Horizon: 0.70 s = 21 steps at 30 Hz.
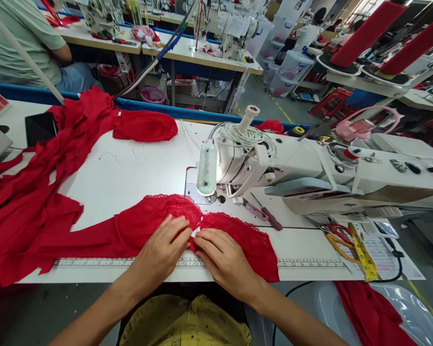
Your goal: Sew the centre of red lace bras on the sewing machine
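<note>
A red lace bra (238, 235) lies on the white sewing table in front of me, its two cup-shaped halves meeting at the middle. My left hand (164, 250) grips its left half near that join, fingers bent and pressed together on the cloth. On the other side of the join, my right hand (225, 254) pinches the right half. A small white spot shows between my fingertips; what it is I cannot make out. The sewing machine's needle area, with a clear guard (207, 168), is just beyond the lace edge. Both thumbs are partly hidden.
A large heap of red fabric (25, 206) covers the table's left side, near a black phone (40, 129). Pink-handled snips (256, 210) and a dark-red-handled tool (272, 218) lie under the machine arm. Orange-handled scissors (341, 242) and a yellow tape measure (363, 254) are at the right. A person sits at far left.
</note>
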{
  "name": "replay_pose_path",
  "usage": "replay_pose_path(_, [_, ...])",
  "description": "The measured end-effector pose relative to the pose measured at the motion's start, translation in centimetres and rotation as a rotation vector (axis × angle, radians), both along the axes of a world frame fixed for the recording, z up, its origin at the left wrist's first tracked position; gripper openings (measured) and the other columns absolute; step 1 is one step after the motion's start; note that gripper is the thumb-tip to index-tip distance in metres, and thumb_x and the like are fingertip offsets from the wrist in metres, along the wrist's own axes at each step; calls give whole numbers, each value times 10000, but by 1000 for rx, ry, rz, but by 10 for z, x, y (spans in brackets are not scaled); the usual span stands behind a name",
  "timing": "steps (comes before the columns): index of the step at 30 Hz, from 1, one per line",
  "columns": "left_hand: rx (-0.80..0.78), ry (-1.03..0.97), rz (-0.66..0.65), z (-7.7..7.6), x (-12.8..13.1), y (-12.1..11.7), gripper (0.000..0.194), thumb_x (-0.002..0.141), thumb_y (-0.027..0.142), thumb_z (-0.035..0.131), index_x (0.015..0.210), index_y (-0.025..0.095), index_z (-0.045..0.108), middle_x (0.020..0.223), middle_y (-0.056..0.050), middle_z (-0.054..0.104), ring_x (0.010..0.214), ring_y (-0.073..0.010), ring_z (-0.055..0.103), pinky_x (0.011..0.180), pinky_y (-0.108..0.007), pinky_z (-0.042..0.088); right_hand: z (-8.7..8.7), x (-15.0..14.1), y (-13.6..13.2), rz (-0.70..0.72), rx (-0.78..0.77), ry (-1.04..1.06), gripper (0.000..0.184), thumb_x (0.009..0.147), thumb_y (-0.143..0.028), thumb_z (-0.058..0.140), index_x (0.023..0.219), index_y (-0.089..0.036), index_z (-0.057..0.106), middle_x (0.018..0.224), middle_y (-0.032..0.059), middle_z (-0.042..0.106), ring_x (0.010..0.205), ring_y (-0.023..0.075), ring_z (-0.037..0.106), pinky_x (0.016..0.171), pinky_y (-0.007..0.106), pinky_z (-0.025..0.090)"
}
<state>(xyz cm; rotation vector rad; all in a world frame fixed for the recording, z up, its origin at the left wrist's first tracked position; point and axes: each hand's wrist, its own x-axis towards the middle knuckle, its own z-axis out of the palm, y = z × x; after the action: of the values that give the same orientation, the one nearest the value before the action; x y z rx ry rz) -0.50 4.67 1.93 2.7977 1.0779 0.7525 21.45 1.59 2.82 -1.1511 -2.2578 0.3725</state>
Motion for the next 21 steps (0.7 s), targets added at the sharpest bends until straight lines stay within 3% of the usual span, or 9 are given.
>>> replay_pose_path(4, [-37,132,147,-15,9,8,529,1011,408,457,1481,167,445,1511,-181,469,1422,-404,372,1110,-659,353,-10,34,13,9,18,-164,461,981,-384,598,1375,-148,552,1354,156,623,1277,302,559,1066,504,485])
replay_pose_path(8, [-76,154,249,-17,19,-7,601,986,488,471,1507,191,435,1567,-184,396,1457,-442,302,1128,-667,323,-4,68,32,169,-41,-210,560,967,-502,592,1412,-168,528,1395,131,600,1325,278,524,1136,488,421])
replay_pose_path(12, [-87,134,275,-9,23,-13,587,981,490,486,1489,196,466,1564,-204,389,1466,-476,267,1095,-686,363,8,65,28,105,-82,-120,530,974,-475,592,1419,-195,524,1397,117,599,1340,251,515,1146,459,425])
replay_pose_path(15, [-95,46,166,-2,22,-5,546,1012,388,476,1517,192,408,1518,-178,466,1447,-387,366,1122,-599,406,9,49,16,-23,-76,48,358,1034,-266,505,1387,-229,552,1309,85,657,1261,204,581,1076,391,503])
replay_pose_path(18, [-98,-25,-4,-2,20,8,507,1034,268,437,1530,192,372,1420,-125,588,1350,-255,523,1149,-459,429,2,41,13,-46,-41,43,376,1036,-195,460,1400,-235,544,1305,87,663,1247,214,595,1071,416,507])
replay_pose_path(21, [-113,87,17,-8,17,18,517,1015,386,471,1503,222,432,1474,-122,546,1387,-315,473,1145,-573,382,-5,49,20,-14,-68,-104,453,1020,-327,529,1456,-208,490,1423,113,583,1361,255,500,1146,489,423])
